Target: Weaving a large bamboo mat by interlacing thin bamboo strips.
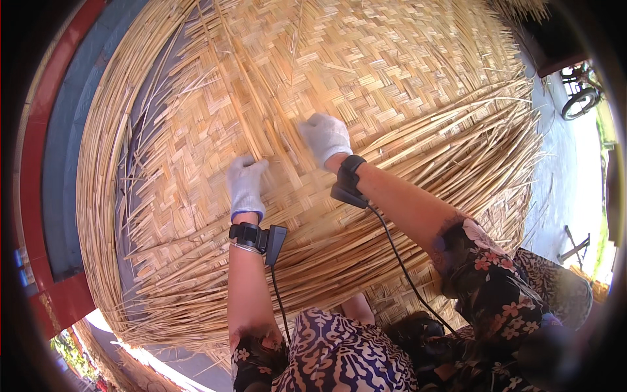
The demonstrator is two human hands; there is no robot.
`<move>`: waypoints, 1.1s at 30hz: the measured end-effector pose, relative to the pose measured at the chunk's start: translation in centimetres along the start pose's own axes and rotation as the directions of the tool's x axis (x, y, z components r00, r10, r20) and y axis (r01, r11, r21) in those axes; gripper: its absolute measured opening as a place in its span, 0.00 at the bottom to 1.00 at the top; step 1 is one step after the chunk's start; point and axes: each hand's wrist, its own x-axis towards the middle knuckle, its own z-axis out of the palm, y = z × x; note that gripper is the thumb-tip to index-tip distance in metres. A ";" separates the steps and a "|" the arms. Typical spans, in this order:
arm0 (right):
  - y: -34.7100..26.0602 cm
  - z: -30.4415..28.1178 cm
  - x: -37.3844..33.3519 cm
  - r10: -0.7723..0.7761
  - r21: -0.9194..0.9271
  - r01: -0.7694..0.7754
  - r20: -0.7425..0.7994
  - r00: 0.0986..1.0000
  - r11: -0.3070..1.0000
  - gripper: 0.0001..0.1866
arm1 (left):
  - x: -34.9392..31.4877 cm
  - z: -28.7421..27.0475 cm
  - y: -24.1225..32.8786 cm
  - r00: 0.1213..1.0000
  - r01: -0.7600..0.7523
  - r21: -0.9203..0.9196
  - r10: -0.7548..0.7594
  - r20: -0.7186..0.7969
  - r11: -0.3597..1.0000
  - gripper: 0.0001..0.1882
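Note:
A large woven reed mat [392, 72] in a slanting weave spreads out in front of me. Both my hands wear white knitted gloves and are over its middle. My left hand [245, 183] is curled with its thumb pointing right, beside long flat reed strips [251, 111] that run away from me over the weave; what its fingers hold is hidden. Further right and a bit farther off, my right hand [325, 138] is closed, its fingertips smeared by motion. It seems to grip a blurred reed strip by the left side of the fist.
Loose reed stalks [450, 147] lie in a thick band across the mat's right and near side. Another long bundle [98, 176] curves along the left. Red-painted beams [34, 176] stand at the far left. Cables [411, 277] hang from black wrist devices. A wheel [579, 103] shows at upper right.

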 end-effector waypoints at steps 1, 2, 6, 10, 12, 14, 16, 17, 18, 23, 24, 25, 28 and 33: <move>-0.1 0.2 0.0 0.004 0.002 -0.004 -0.002 1.000 1.000 0.16 | -0.1 -0.1 0.5 0.999 -0.022 -0.001 0.022 -0.044 1.000 0.22; -0.1 0.3 0.2 0.040 0.031 -0.042 0.065 0.997 0.999 0.16 | 0.0 -0.1 1.1 0.995 -0.044 -0.001 0.043 -0.088 0.999 0.22; -0.3 2.1 0.5 0.132 0.193 -0.156 0.130 0.983 0.969 0.17 | 0.3 -0.7 2.3 0.965 -0.179 -0.281 0.113 -0.236 0.943 0.22; 2.0 4.1 3.0 -0.113 0.037 0.110 0.084 0.990 0.993 0.18 | 0.8 -1.1 2.2 0.876 0.219 -0.785 0.238 0.420 0.580 0.22; 2.3 2.6 4.2 0.073 0.397 -0.172 0.252 0.965 0.902 0.18 | 0.1 1.0 3.3 0.833 0.170 -0.708 0.284 0.475 0.686 0.23; -0.4 -0.4 3.2 -0.224 0.225 0.120 0.526 0.820 0.967 0.18 | 0.5 0.7 2.4 0.826 0.124 -0.659 0.290 0.483 0.742 0.29; -1.4 -0.3 3.4 -0.463 -0.093 0.614 0.571 0.678 0.784 0.11 | -0.3 -0.4 2.4 0.810 -0.013 -0.645 0.386 0.441 0.764 0.35; -1.2 0.7 3.5 -0.491 -0.119 0.629 0.522 0.698 0.768 0.10 | -1.7 -0.6 3.5 0.855 0.051 -0.752 0.361 0.374 0.657 0.31; -2.9 0.5 2.8 -0.440 -0.178 0.629 0.573 0.692 0.757 0.10 | -2.1 -1.3 3.3 0.935 -0.118 -0.731 0.322 0.146 0.672 0.30; 1.9 -0.4 4.6 -0.278 -0.284 0.624 0.709 0.648 0.728 0.11 | -2.6 -2.7 0.5 0.972 -0.133 -0.524 0.006 -0.236 0.841 0.23; 1.9 0.0 4.6 -0.285 -0.277 0.628 0.710 0.644 0.727 0.11 | -3.6 -3.2 0.7 0.975 -0.064 -0.364 -0.020 -0.223 0.929 0.22; 2.0 -0.2 4.3 -0.292 -0.246 0.634 0.729 0.620 0.733 0.11 | -5.3 -3.6 3.1 0.983 0.029 -0.016 -0.031 -0.182 0.999 0.20; 1.0 -0.4 3.4 -0.315 -0.191 0.657 0.759 0.570 0.729 0.12 | -3.6 -6.3 1.1 0.936 -0.189 0.620 0.331 -0.121 0.761 0.20; 0.3 -0.3 2.8 -0.500 -0.037 0.683 0.652 0.570 0.730 0.13 | -2.5 -6.0 1.1 0.811 -0.471 0.826 0.520 0.267 0.310 0.16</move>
